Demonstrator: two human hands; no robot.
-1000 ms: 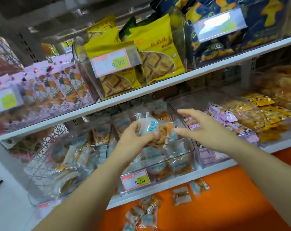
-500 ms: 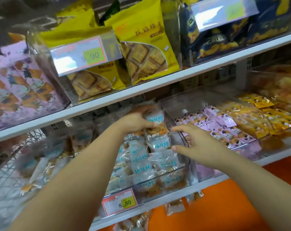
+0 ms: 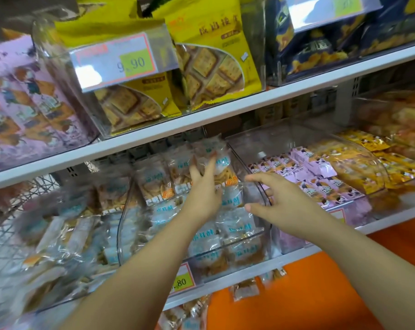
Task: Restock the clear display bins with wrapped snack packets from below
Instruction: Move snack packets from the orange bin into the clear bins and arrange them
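Far left, upper shelf: pink packs [image 3: 23,110]. Beneath: wire basket [image 3: 9,225] heaped with clear-wrapped snacks. Centre, lower shelf: clear bin [image 3: 269,225] stacked with wrapped snack packets [image 3: 235,225], price tag [image 3: 181,281] on front. Left hand [image 3: 202,189] inside bin, fingers straight, tips against upright packet [image 3: 219,160] at back of stack. Right hand [image 3: 282,201] over bin's right wall, fingers spread, loosely bent, nothing held. Further right: small pink packets [image 3: 306,172]. Below shelf: loose packets [image 3: 244,290] on orange ledge [image 3: 308,294].

- Left hand [image 3: 202,189] reaches into the clear bin [image 3: 268,222], straight fingers touching a wrapped snack packet [image 3: 222,160].
- Right hand [image 3: 282,201] hovers spread at the bin's right wall, holding nothing.
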